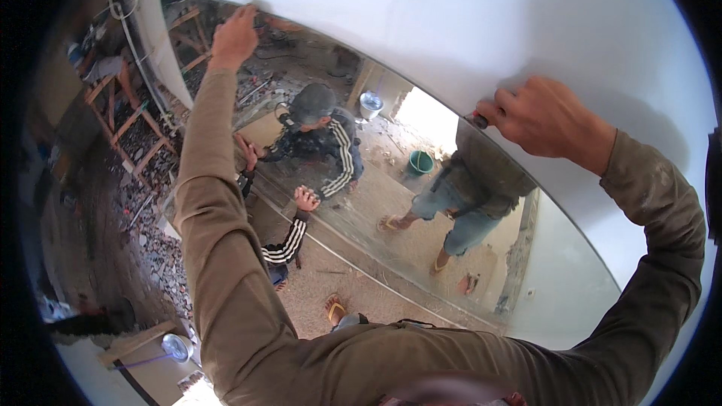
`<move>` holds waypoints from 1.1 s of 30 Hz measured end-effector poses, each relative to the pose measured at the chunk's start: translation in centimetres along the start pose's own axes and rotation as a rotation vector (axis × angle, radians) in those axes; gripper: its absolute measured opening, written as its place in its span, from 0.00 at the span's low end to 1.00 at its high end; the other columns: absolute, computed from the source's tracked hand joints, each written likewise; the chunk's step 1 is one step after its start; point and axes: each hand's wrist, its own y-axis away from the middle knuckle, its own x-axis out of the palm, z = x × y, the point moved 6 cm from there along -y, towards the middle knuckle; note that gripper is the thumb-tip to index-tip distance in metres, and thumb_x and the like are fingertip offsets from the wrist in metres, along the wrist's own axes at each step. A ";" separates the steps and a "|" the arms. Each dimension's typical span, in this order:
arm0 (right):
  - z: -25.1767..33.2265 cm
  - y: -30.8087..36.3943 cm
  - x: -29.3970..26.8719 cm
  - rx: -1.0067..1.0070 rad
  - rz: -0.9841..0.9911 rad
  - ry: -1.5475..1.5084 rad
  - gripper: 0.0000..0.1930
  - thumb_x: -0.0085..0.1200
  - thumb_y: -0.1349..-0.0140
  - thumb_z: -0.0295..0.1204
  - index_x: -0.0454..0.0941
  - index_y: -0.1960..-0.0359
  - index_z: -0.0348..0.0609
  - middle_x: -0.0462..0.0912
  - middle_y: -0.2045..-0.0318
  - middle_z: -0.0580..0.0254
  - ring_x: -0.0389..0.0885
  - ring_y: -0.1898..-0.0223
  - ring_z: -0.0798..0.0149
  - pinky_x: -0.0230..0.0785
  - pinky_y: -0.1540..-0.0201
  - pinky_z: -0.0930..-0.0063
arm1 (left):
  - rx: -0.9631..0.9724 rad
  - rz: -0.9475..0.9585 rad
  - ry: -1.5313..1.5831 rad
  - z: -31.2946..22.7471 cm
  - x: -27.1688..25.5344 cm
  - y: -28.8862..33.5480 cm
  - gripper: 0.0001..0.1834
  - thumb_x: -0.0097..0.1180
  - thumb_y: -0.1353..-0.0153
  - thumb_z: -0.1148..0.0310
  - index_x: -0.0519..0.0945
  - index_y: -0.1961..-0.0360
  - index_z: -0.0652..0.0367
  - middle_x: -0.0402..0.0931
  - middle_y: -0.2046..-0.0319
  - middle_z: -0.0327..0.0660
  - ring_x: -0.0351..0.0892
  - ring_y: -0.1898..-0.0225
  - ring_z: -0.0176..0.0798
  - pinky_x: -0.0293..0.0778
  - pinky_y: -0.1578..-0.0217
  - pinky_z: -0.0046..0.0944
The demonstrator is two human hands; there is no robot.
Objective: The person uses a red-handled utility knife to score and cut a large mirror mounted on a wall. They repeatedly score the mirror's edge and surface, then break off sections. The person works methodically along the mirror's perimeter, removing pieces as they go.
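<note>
Head view: one large frameless mirror [380,188], set about the centre of the view against a white wall [421,15]; long axis sloping from 11 o'clock down to 4 o'clock, upper edge bowed by the lens. Left hand [235,39], at 11 o'clock, the nearer of the two, fingertips on that upper edge; grip closed up or merely resting, cannot tell. Right hand [538,116], at 2 o'clock, knuckles against the wall; grip pinching a small dark tool [480,120] with a touch of red, exact kind unclear, its end pointing to 9 o'clock, at or just beside the edge, contact not certain. From the left grip the glass lies toward 5 o'clock; from the right, toward 8 o'clock. Co-worker, one: a hand [305,198] just off centre at 8 o'clock, at the glass, striped sleeve [284,246] below it; the same person shown reflected. Also in reflection: a green bucket [421,163], near centre toward 1 o'clock. Surface underfoot: dusty beige floor [312,297] at 7 o'clock, rubble [154,248] at 8 to 9. Room: wooden trestle [139,135] between 9 and 10 o'clock; whitish bucket [177,348] at 7 to 8.
</note>
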 end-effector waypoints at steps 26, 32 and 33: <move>1.3 6.1 3.2 0.122 -0.326 -0.115 0.06 0.57 0.39 0.32 0.85 0.66 0.45 0.82 0.72 0.63 0.85 0.69 0.60 0.78 0.66 0.63 | 0.476 -0.520 0.592 -33.5 -9.6 15.5 0.21 0.62 0.49 0.81 0.83 0.51 0.61 0.81 0.55 0.45 0.81 0.49 0.51 0.75 0.36 0.54; 2.2 11.5 3.4 0.054 -0.198 -0.142 0.15 0.52 0.30 0.32 0.79 0.45 0.43 0.75 0.74 0.65 0.77 0.78 0.62 0.67 0.75 0.65 | 0.463 -0.528 0.578 -33.6 -9.6 15.0 0.19 0.61 0.52 0.82 0.83 0.56 0.59 0.81 0.59 0.46 0.81 0.52 0.55 0.79 0.42 0.53; 2.9 13.3 3.7 0.069 -0.004 -0.163 0.15 0.53 0.30 0.31 0.79 0.44 0.44 0.74 0.73 0.65 0.77 0.77 0.63 0.67 0.74 0.65 | 0.456 -0.535 0.573 -33.6 -9.7 15.0 0.19 0.61 0.52 0.82 0.83 0.56 0.59 0.81 0.59 0.46 0.81 0.52 0.55 0.79 0.43 0.53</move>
